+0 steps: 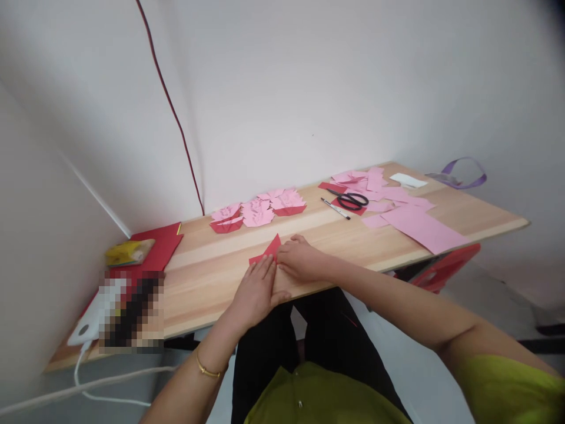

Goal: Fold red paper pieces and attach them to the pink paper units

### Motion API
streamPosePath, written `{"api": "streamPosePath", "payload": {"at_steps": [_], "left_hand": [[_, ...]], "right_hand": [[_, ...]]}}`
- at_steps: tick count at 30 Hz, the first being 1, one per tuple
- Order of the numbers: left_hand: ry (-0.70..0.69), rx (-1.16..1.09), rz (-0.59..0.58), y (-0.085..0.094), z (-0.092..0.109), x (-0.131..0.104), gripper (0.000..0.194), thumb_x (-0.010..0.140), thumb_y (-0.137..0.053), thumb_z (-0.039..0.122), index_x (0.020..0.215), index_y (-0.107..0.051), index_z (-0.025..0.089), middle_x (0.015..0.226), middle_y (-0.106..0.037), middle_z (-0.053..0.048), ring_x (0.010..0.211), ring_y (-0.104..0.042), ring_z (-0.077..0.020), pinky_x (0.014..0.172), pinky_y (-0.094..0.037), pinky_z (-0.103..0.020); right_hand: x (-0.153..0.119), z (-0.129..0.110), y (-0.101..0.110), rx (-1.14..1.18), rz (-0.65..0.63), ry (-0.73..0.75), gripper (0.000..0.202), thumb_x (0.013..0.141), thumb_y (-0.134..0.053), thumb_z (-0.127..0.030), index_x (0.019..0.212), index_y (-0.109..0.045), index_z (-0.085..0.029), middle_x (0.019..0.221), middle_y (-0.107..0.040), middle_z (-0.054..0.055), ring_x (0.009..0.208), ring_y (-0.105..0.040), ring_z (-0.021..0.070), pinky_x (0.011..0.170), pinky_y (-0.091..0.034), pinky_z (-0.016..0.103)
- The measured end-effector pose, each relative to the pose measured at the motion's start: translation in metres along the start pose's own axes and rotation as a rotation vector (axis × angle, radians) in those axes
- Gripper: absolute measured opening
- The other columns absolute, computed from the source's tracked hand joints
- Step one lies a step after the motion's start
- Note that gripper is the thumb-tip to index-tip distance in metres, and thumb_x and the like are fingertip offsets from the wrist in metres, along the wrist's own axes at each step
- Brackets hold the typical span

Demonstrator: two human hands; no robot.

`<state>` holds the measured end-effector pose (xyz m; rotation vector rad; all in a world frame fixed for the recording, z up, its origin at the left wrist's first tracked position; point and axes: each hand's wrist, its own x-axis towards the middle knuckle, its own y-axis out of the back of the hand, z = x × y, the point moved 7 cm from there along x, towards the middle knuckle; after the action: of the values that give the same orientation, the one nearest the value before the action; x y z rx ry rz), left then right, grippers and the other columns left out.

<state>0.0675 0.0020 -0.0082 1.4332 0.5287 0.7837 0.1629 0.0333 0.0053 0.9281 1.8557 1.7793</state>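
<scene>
A piece of folded red paper lies on the wooden table in front of me, one pointed corner sticking up toward the wall. My left hand rests flat across its near side, fingers stretched out and thumb apart. At the paper's right edge, my right hand has its fingers curled and pressed together on it. Both hands cover much of the near and right part of the paper, so its full shape is hidden.
Pink-and-red folded paper pieces stand near the wall. Black-handled scissors, a pen and pink paper sheets lie at the right. Red sheets, a yellow packet and a white power strip are at the left.
</scene>
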Motion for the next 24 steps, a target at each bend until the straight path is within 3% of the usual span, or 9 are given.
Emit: {"api": "streamPosePath", "payload": {"at_steps": [4,7,10,12,15,19,22,24], "left_hand": [[-0.053,-0.073,-0.074,-0.009,0.0,-0.008,0.084,0.078,-0.045,0.063,0.142,-0.025,0.012,0.147,-0.028,-0.021,0.138,-0.021,-0.0308,0.109,-0.02,-0.049],[-0.041,-0.102,-0.108,-0.006,-0.004,-0.008,0.088,0.077,-0.043,0.066,0.144,-0.022,0.012,0.147,-0.027,-0.021,0.138,-0.019,-0.0305,0.11,-0.018,-0.049],[-0.028,-0.109,-0.146,-0.004,-0.008,-0.007,0.085,0.077,-0.043,0.067,0.143,-0.026,0.015,0.148,-0.025,-0.018,0.139,-0.018,-0.0302,0.11,-0.018,-0.05],[-0.031,-0.122,-0.137,-0.003,-0.012,-0.005,0.078,0.078,-0.044,0.064,0.14,-0.032,0.017,0.149,-0.026,-0.016,0.138,-0.021,-0.0297,0.11,-0.017,-0.05],[-0.021,-0.181,-0.077,0.001,-0.023,0.0,0.062,0.081,-0.047,0.057,0.131,-0.045,0.02,0.144,-0.037,-0.013,0.134,-0.031,-0.0277,0.109,-0.021,-0.048],[-0.005,-0.316,0.044,0.011,-0.038,0.011,0.044,0.081,-0.056,0.043,0.119,-0.054,0.022,0.127,-0.057,-0.01,0.12,-0.048,-0.0245,0.102,-0.034,-0.042],[0.005,-0.405,0.082,0.014,-0.047,0.021,0.021,0.082,-0.055,0.03,0.1,-0.063,0.022,0.111,-0.065,-0.007,0.107,-0.056,-0.0225,0.095,-0.041,-0.039],[0.02,-0.469,0.089,0.013,-0.054,0.027,0.016,0.082,-0.052,0.023,0.093,-0.064,0.022,0.106,-0.066,-0.005,0.099,-0.06,-0.02,0.09,-0.044,-0.036]], "right_hand": [[0.014,0.004,-0.002,-0.001,0.011,0.04,0.03,0.092,-0.035,-0.023,0.099,-0.063,-0.014,0.107,-0.064,0.014,0.103,-0.054,0.0233,0.093,-0.026,0.043],[0.019,0.007,-0.008,0.063,0.021,0.068,0.04,0.095,-0.031,-0.035,0.121,-0.054,-0.015,0.133,-0.05,0.014,0.121,-0.045,0.0248,0.102,-0.02,0.045],[0.017,0.024,-0.017,0.109,-0.014,0.0,0.053,0.093,-0.029,-0.047,0.134,-0.043,-0.018,0.143,-0.039,0.012,0.132,-0.034,0.0258,0.107,-0.015,0.047],[0.014,0.042,-0.02,0.103,-0.034,-0.084,0.052,0.093,-0.031,-0.046,0.135,-0.042,-0.018,0.144,-0.037,0.012,0.132,-0.033,0.026,0.108,-0.013,0.048],[0.011,0.063,-0.011,0.074,0.009,-0.194,0.046,0.093,-0.032,-0.041,0.128,-0.05,-0.018,0.138,-0.045,0.013,0.128,-0.039,0.0267,0.107,-0.011,0.051],[0.019,0.065,0.005,0.119,0.061,-0.178,0.042,0.088,-0.044,-0.042,0.119,-0.057,-0.017,0.128,-0.054,0.014,0.118,-0.048,0.0268,0.102,-0.024,0.046],[0.034,0.062,0.004,0.156,-0.062,-0.171,0.043,0.081,-0.055,-0.042,0.116,-0.057,-0.019,0.119,-0.059,0.014,0.11,-0.053,0.0271,0.091,-0.034,0.039],[0.045,0.064,0.0,0.15,-0.179,-0.214,0.046,0.072,-0.064,-0.044,0.111,-0.058,-0.02,0.111,-0.062,0.012,0.104,-0.055,0.0283,0.086,-0.035,0.038]]}}
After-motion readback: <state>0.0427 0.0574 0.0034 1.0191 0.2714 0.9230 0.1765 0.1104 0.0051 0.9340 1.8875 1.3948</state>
